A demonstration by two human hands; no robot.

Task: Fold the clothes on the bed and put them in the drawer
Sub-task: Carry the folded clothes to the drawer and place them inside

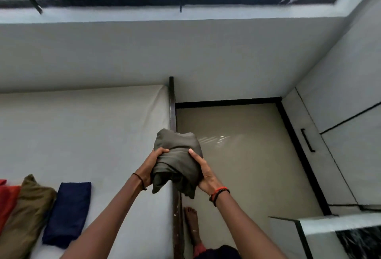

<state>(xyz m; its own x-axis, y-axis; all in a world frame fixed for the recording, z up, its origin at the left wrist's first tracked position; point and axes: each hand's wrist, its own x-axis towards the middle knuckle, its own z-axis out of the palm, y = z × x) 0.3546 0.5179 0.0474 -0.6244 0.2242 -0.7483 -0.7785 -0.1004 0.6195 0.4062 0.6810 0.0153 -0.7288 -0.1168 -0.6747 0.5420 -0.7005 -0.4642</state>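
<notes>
Head cam: bed (pixel 82 135) w/ white sheet fills the left half, beige floor (pixel 237 166) to its right, cupboard door (pixel 329 172) w/ dark handle at far right. On bed, lower left: folded olive garment (pixel 26 207), folded navy piece (pixel 68 213) just beside it, red cloth (pixel 6 197) at frame edge. I see grey-green bundle (pixel 179 155) held in the air over bed's edge, btwn both hands. Left hand (pixel 151 168) curls fingers over its top; right hand (pixel 204 174) clasps the other side, thumb on cloth.
</notes>
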